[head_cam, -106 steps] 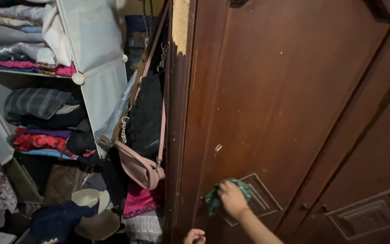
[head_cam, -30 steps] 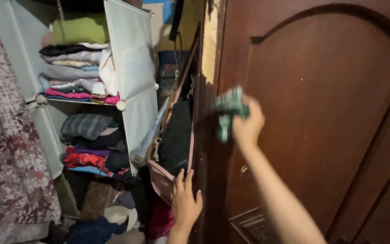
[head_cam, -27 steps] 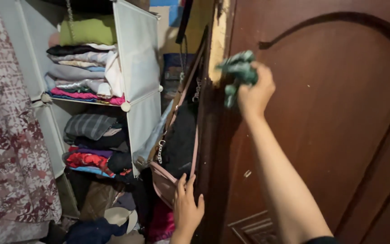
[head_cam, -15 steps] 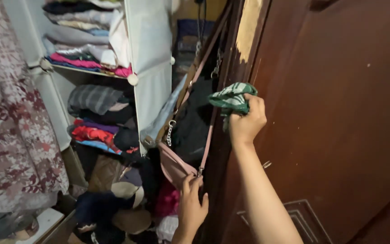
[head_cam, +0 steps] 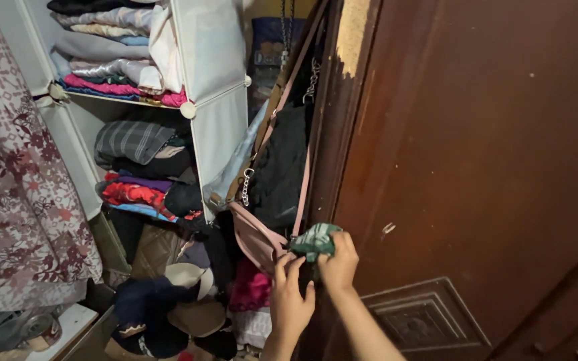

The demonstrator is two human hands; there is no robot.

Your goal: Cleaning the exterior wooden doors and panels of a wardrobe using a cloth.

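Presently we list our right hand (head_cam: 338, 264), fingers curled tight around a crumpled green cloth (head_cam: 314, 241), which it presses to the edge of the dark brown wooden door (head_cam: 476, 160), low down, above a carved panel (head_cam: 423, 321). Our left hand (head_cam: 290, 297) lies just beside it, fingers spread and flat on the door edge, below a pink shoulder bag (head_cam: 257, 237) hanging by its strap. Further left, we note a white fabric shelf unit (head_cam: 212, 73) with folded clothes (head_cam: 112, 57), caps heaped on the floor (head_cam: 168, 304), and a floral patterned cloth (head_cam: 15, 180).
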